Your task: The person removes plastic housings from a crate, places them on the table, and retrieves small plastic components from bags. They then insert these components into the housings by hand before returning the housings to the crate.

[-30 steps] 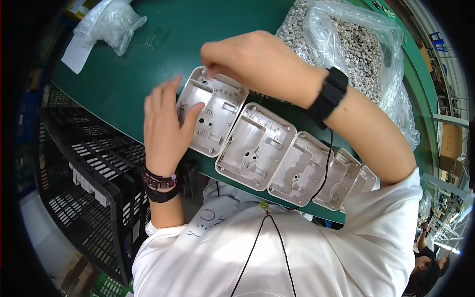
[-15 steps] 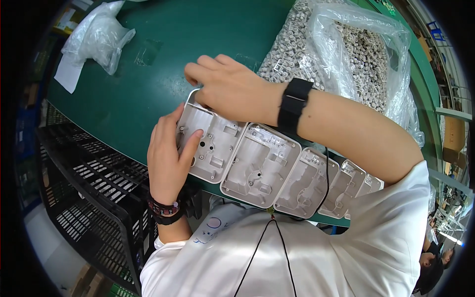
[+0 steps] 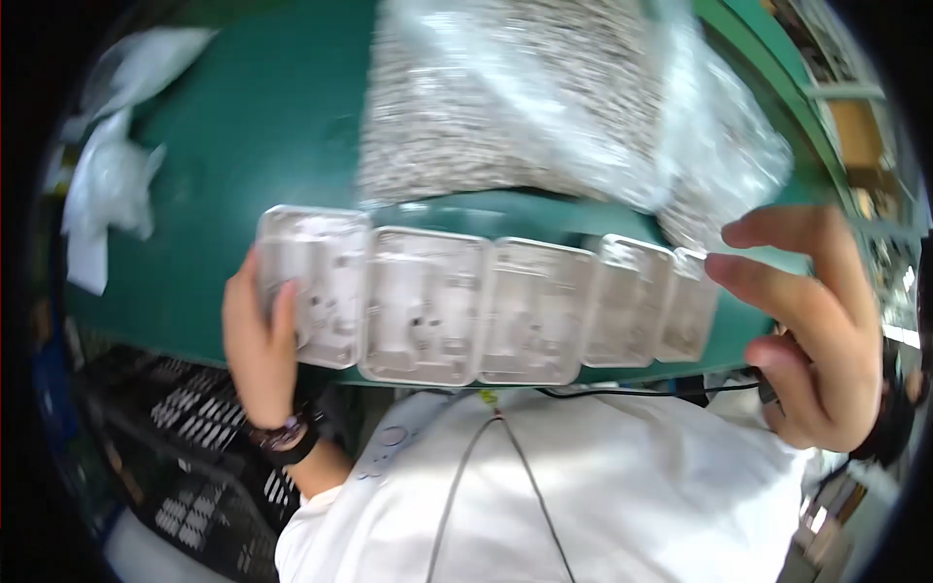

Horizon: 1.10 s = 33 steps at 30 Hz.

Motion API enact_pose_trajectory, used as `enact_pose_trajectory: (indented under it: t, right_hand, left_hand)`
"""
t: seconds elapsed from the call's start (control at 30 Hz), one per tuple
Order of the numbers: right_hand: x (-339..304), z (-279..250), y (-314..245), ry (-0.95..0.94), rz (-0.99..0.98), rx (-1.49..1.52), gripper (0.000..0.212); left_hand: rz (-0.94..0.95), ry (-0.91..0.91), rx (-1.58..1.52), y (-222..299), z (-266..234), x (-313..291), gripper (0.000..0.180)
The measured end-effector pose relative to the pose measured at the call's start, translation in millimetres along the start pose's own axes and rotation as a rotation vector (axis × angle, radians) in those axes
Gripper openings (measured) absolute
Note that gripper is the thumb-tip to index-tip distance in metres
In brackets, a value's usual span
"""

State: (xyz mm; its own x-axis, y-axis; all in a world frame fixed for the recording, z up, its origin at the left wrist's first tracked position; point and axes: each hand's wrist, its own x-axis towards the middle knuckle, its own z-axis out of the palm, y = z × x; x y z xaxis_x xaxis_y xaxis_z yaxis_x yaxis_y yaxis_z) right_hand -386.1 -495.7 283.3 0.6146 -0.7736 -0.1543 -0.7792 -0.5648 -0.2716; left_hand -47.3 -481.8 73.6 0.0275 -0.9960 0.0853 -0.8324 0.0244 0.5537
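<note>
Green worktable (image 3: 243, 155); clear bag of small grey parts (image 3: 544, 107) beyond fingers. Row of pale plastic housings (image 3: 476, 301) at table edge: left hand (image 3: 258, 340) grips end housing, right hand (image 3: 816, 330) fingers spread, fingertips touching other end

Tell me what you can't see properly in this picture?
Head view only:
- Bag of small grey parts: motion blur smears the pieces; their shape is unreadable.
- Left hand: its fingers lie partly behind the leftmost white plastic housing.
- Right hand: wrist cut by the dark rim.
- Black crate: contents too dark.
</note>
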Motion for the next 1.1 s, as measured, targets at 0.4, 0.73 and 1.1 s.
enact_pose_trajectory:
  t: [0.4,0.73,1.1]
  right_hand:
    - [-111.7,202.4,23.7,0.545,0.699,0.027,0.031]
    - [-123.7,205.2,11.6,0.309,0.638,0.108,0.061]
    - [-231.1,205.8,136.2,0.489,1.185,-0.21,0.061]
  left_hand:
    - [-0.077,-0.103,0.092,15.4,-7.6,2.2,0.041]
    - [-0.233,-0.129,0.092,10.7,-18.9,-2.9,0.032]
    - [-0.303,-0.985,-0.618,163.5,26.8,-41.4,0.053]
